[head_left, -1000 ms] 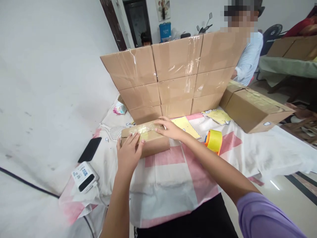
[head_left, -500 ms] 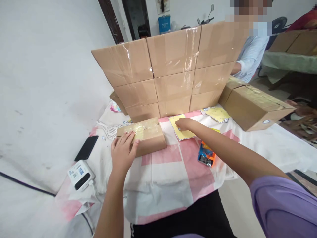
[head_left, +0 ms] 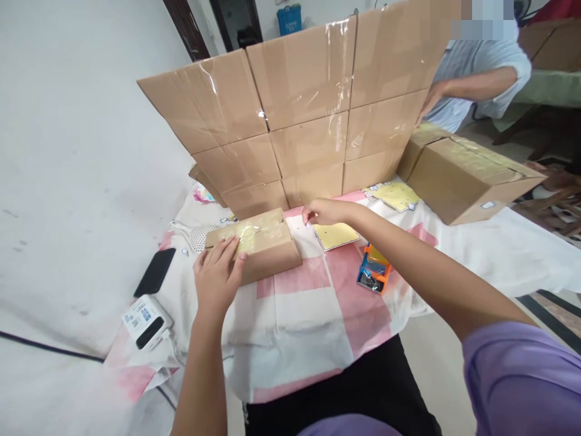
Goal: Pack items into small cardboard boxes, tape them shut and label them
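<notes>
My left hand lies flat on the left end of a small taped cardboard box, its fingers stretched out over the top. In a pinch, my right hand hovers at the upper left of a yellow sheet with a wavy edge. Something tiny and pale may be between its fingertips, too small to make out. Just below that sheet lies an orange and blue plastic toy-like object, partly beside my right forearm. Another yellow cut-out sheet rests farther back on the table.
A tall wall of taped cardboard boxes stands behind. To the right is a larger carton; a co-worker's arm reaches in behind it. On the left are a white perforated swatter, a black phone and a white power device.
My right hand has lifted off the yellow sheet and moved left toward the small box. My left hand stays on the box. The co-worker's arm now reaches to the box wall.
</notes>
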A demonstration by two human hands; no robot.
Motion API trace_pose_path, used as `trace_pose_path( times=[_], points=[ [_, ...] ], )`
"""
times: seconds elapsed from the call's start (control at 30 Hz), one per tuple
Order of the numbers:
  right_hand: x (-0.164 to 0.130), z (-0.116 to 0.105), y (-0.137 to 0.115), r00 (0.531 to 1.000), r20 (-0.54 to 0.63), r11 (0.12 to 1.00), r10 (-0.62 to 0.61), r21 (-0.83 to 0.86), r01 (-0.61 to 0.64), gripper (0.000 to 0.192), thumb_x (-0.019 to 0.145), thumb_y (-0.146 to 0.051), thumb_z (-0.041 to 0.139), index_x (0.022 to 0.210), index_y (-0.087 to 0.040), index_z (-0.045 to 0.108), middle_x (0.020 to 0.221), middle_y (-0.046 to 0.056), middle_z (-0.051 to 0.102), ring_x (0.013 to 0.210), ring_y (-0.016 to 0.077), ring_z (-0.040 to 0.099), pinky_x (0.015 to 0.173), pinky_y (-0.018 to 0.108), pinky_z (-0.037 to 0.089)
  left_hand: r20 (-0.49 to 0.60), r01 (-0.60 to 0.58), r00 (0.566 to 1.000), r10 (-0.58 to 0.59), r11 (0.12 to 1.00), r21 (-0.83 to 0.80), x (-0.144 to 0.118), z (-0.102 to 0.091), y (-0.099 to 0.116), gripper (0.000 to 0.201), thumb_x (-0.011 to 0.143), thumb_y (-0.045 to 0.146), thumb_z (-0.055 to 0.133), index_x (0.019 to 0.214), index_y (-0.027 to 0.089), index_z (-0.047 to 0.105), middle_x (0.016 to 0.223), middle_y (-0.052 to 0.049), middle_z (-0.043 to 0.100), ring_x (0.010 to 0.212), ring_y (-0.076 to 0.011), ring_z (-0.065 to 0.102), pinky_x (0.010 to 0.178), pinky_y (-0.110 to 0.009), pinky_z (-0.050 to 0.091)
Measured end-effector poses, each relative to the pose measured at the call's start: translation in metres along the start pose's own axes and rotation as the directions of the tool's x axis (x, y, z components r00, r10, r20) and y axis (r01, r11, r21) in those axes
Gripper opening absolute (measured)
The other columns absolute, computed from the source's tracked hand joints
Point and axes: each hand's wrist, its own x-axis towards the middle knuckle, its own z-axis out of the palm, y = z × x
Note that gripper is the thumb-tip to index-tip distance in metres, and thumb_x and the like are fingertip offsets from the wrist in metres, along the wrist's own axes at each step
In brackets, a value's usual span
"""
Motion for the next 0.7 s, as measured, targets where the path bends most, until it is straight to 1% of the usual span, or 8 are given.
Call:
trace_pose_path(
  times=[0.1,0.17,0.3,0.43,0.53,0.6,0.67,0.7],
  points=[
    [-0.013,0.022,-0.017,0.966,-0.075,0.969,-0.246,-0.051,0.242,0.027,0.084,0.000,0.058,0.093,-0.018,0.077,0.105,0.006,0.077,0.093,0.0201,0.068,0.081,0.029,0.046,0.047,-0.037,0.998,0.040,0.998,-0.057,0.002,-0.005,-0.016,0.045,0.103,0.049,0.042,0.135,0.028,0.066,0.143,-0.008,0.065,0.140,-0.0278,0.054,0.121,-0.048,0.026],
    [-0.024,0.041,-0.025,0.929,-0.137,0.938,-0.343,-0.098,0.331,0.028,0.087,-0.004,0.054,0.096,-0.019,0.075,0.101,0.006,0.077,0.089,0.0208,0.067,0.078,0.030,0.044,0.083,-0.066,0.994,0.076,0.990,-0.124,0.002,-0.011,-0.031,0.043,0.102,0.049,0.045,0.133,0.027,0.067,0.142,-0.007,0.066,0.140,-0.0276,0.054,0.122,-0.048,0.026],
    [-0.050,0.069,-0.034,0.900,-0.232,0.929,-0.370,-0.111,0.354,0.029,0.092,-0.010,0.053,0.118,-0.022,0.061,0.098,0.004,0.074,0.083,0.0190,0.065,0.069,0.028,0.040,0.102,-0.108,0.985,0.140,0.957,-0.269,0.000,-0.023,-0.061,0.039,0.100,0.045,0.051,0.131,0.027,0.068,0.143,-0.007,0.065,0.141,-0.0266,0.054,0.125,-0.046,0.028],
    [-0.066,0.086,-0.044,0.861,-0.273,0.900,-0.429,-0.203,0.385,0.020,0.097,-0.015,0.052,0.116,-0.022,0.056,0.104,0.006,0.071,0.091,0.0202,0.064,0.076,0.029,0.044,0.109,-0.107,0.983,0.150,0.938,-0.331,-0.001,-0.026,-0.074,0.038,0.100,0.043,0.054,0.131,0.027,0.069,0.144,-0.006,0.064,0.142,-0.0260,0.053,0.125,-0.046,0.031],
    [-0.068,0.095,-0.055,0.840,-0.273,0.866,-0.469,-0.330,0.376,0.015,0.100,-0.017,0.052,0.115,-0.020,0.056,0.100,0.007,0.070,0.094,0.0220,0.064,0.082,0.033,0.046,0.099,-0.126,0.981,0.169,0.933,-0.338,0.000,-0.023,-0.072,0.034,0.099,0.042,0.055,0.126,0.027,0.071,0.140,-0.006,0.067,0.139,-0.0260,0.055,0.124,-0.048,0.031],
    [-0.065,0.101,-0.061,0.852,-0.274,0.861,-0.447,-0.391,0.327,0.017,0.100,-0.017,0.054,0.117,-0.018,0.055,0.095,0.008,0.070,0.096,0.0243,0.065,0.084,0.036,0.047,0.083,-0.139,0.981,0.176,0.932,-0.336,0.001,-0.019,-0.068,0.031,0.099,0.041,0.056,0.122,0.027,0.073,0.137,-0.006,0.069,0.137,-0.0261,0.057,0.124,-0.049,0.031],
    [-0.062,0.107,-0.063,0.882,-0.328,0.901,-0.339,-0.381,0.205,0.021,0.100,-0.020,0.056,0.120,-0.016,0.054,0.092,0.010,0.070,0.096,0.0271,0.065,0.083,0.039,0.049,0.064,-0.145,0.983,0.175,0.935,-0.324,0.001,-0.017,-0.063,0.029,0.099,0.039,0.057,0.120,0.027,0.074,0.135,-0.007,0.071,0.135,-0.0266,0.059,0.122,-0.049,0.032],
    [-0.061,0.110,-0.063,0.893,-0.378,0.933,-0.246,-0.343,0.111,0.024,0.099,-0.023,0.059,0.121,-0.014,0.054,0.092,0.012,0.071,0.095,0.0287,0.066,0.082,0.040,0.050,0.055,-0.149,0.983,0.175,0.937,-0.317,0.001,-0.016,-0.061,0.029,0.099,0.039,0.058,0.120,0.027,0.074,0.134,-0.007,0.071,0.134,-0.0269,0.060,0.122,-0.050,0.033]
  ],
)
